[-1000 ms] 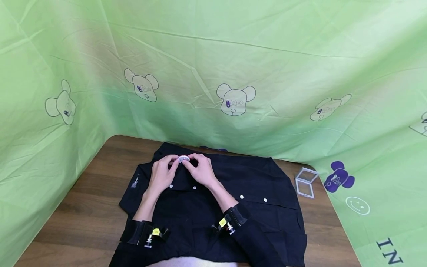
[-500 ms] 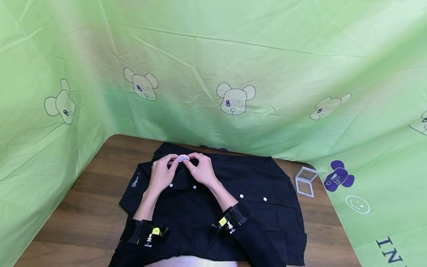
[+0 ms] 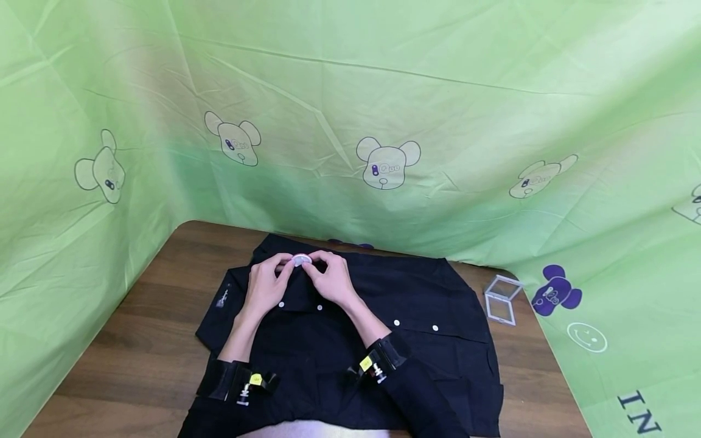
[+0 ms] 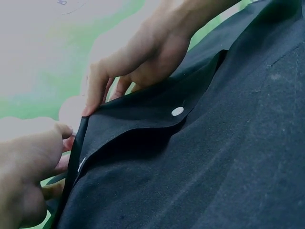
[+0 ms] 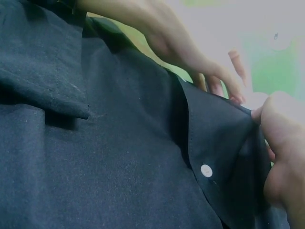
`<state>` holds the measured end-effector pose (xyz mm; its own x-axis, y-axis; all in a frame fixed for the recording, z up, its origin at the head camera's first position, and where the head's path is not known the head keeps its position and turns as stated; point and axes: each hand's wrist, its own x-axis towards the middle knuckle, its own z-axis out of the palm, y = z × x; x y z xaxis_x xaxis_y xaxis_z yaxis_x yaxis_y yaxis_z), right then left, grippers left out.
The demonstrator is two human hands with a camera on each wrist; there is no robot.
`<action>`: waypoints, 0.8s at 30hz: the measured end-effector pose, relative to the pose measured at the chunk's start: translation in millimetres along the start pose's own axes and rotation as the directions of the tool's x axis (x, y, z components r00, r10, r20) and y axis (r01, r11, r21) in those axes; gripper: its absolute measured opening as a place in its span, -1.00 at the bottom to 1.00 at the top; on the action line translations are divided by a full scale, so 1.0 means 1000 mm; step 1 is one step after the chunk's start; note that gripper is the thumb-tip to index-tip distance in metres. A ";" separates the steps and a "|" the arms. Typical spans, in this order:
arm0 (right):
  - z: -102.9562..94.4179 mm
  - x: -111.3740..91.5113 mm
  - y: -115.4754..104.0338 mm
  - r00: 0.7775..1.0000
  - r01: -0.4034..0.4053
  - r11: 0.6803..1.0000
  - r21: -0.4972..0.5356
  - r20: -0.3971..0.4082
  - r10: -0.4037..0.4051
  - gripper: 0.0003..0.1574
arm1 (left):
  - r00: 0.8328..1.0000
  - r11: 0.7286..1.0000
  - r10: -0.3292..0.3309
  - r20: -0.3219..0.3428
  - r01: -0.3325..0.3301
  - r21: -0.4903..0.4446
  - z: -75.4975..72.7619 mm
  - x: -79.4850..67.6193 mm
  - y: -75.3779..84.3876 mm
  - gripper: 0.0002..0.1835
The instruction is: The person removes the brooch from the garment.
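Observation:
A small round pale disc point(image 3: 300, 260) with a reddish rim is held above the chest of a black shirt point(image 3: 356, 340). My left hand point(image 3: 267, 285) pinches its left side between thumb and fingers, and my right hand point(image 3: 331, 283) pinches the right side. Both wrist views show the fingertips right at the upper edge of a buttoned pocket flap point(image 5: 214, 129), with several fingers hidden behind the cloth. In the left wrist view the disc point(image 4: 71, 109) is washed out by light. White buttons point(image 4: 177, 111) dot the flap.
On the brown wooden table point(image 3: 126, 340), a small open clear square case point(image 3: 501, 299) stands right of the shirt. A green cloth point(image 3: 306, 91) printed with bear heads hangs behind and at both sides. Black straps hold cameras on both wrists.

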<state>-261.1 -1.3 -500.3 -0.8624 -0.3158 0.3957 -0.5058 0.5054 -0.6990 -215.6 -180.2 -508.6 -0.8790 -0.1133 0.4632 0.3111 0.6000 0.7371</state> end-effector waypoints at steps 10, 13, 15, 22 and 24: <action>0.002 0.001 0.000 1.000 -0.019 1.000 0.014 -0.015 0.020 -0.87 | 1.000 1.000 0.015 0.002 -0.015 -0.004 -0.002 0.000 0.001 -0.80; 0.002 0.001 -0.001 0.999 -0.027 0.999 0.029 -0.018 0.027 -0.89 | 1.000 1.000 0.011 0.007 -0.011 -0.002 -0.003 0.000 0.002 -0.80; 0.002 0.001 -0.002 0.999 -0.034 0.999 0.034 -0.022 0.035 -0.90 | 1.000 1.000 0.009 0.011 -0.009 0.001 -0.003 0.000 0.002 -0.80; 0.003 0.001 -0.002 0.998 -0.055 0.997 0.047 -0.021 0.056 -0.92 | 1.000 1.000 0.017 0.004 -0.017 0.002 -0.002 0.000 0.002 -0.80; 0.003 0.001 -0.002 0.998 -0.056 0.997 0.049 -0.022 0.057 -0.92 | 1.000 1.000 0.020 -0.001 -0.020 0.001 -0.002 0.000 0.002 -0.80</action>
<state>-260.6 -5.2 -500.1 -0.8902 -0.2689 0.3677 -0.4550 0.4827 -0.7483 -214.7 -180.4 -506.0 -0.8720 -0.1018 0.4787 0.3285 0.6033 0.7267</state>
